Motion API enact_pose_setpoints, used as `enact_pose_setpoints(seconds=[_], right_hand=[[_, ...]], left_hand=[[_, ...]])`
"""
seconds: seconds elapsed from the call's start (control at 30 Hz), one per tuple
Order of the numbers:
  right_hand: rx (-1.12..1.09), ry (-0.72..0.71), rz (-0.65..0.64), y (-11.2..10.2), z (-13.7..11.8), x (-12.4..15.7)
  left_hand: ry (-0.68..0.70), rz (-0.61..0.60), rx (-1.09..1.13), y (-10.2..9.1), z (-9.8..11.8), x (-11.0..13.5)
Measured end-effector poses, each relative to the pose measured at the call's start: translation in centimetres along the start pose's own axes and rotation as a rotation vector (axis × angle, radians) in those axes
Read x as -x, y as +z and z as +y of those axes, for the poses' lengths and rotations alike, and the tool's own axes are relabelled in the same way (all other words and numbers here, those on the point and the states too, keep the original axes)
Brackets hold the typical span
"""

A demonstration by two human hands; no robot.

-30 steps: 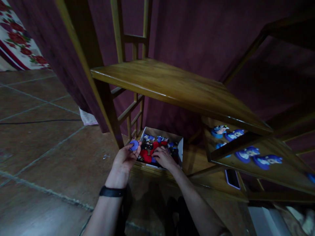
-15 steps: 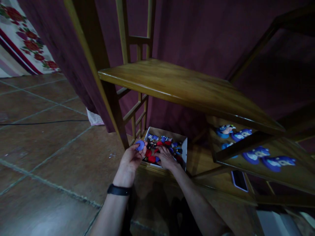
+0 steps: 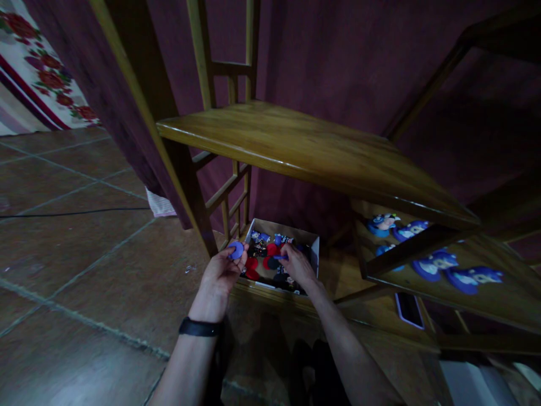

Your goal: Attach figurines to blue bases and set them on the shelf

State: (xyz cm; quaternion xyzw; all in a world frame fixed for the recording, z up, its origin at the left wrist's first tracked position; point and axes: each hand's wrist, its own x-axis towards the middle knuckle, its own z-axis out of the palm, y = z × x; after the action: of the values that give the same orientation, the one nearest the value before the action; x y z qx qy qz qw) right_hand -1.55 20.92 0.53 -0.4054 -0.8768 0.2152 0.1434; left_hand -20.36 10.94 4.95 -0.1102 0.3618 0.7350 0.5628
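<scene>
My left hand point(image 3: 220, 269) pinches a round purple disc point(image 3: 236, 250) at the left edge of a white cardboard box point(image 3: 315, 255). Small figurines lie jumbled inside the box, among them a blue one point(image 3: 261, 235) and black and red pieces point(image 3: 252, 264). Over the middle of the box, my right hand point(image 3: 298, 266) has its thumb and fingers closed on a thin purple piece point(image 3: 280, 257), seen edge-on; it looks like another disc. The palm of that hand hides part of the box's right side.
A wooden shelf board point(image 3: 296, 141) juts out above the box. Purple-blue figurines point(image 3: 435, 264) stand on a shelf to the right, with a phone point(image 3: 409, 310) on the lower board. A slatted side frame point(image 3: 228, 194) and a post point(image 3: 169, 163) rise at the left.
My right hand has risen from among the figurines and now pinches a purple piece. My left hand keeps its disc at nearly the same spot. The view has shifted slightly.
</scene>
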Motion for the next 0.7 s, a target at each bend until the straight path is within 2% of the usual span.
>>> enact_pose_setpoints(seconds=[0.13,0.23,0.33,0.4,0.53,0.63,0.7], right_hand=[[0.135,0.062,0.152,0.1,1.1,0.1],[0.18,0.11,0.114,0.6,2.0,0.2],[0.078,0.107,0.082,1.0,2.1,0.0],[-0.027,0.026,0.056,1.4,1.2,-0.2],[-0.197,-0.194,-0.087,3.3,-2.0,-0.2],[-0.262,-0.275,-0.127,5.0,-4.2,-0.3],[-0.269,-0.281,-0.155,5.9,-5.1,-0.5]], left_hand=[[-0.002,-0.001,-0.016,0.1,0.0,0.1],[0.012,-0.006,-0.002,0.2,0.0,0.2],[0.011,-0.006,-0.005,0.2,0.1,0.1],[0.006,-0.005,-0.012,0.1,0.3,0.1],[-0.005,-0.001,0.008,-0.1,0.5,0.0],[-0.004,-0.005,0.02,-0.1,0.6,0.1],[-0.007,-0.021,0.02,-0.1,0.5,0.1]])
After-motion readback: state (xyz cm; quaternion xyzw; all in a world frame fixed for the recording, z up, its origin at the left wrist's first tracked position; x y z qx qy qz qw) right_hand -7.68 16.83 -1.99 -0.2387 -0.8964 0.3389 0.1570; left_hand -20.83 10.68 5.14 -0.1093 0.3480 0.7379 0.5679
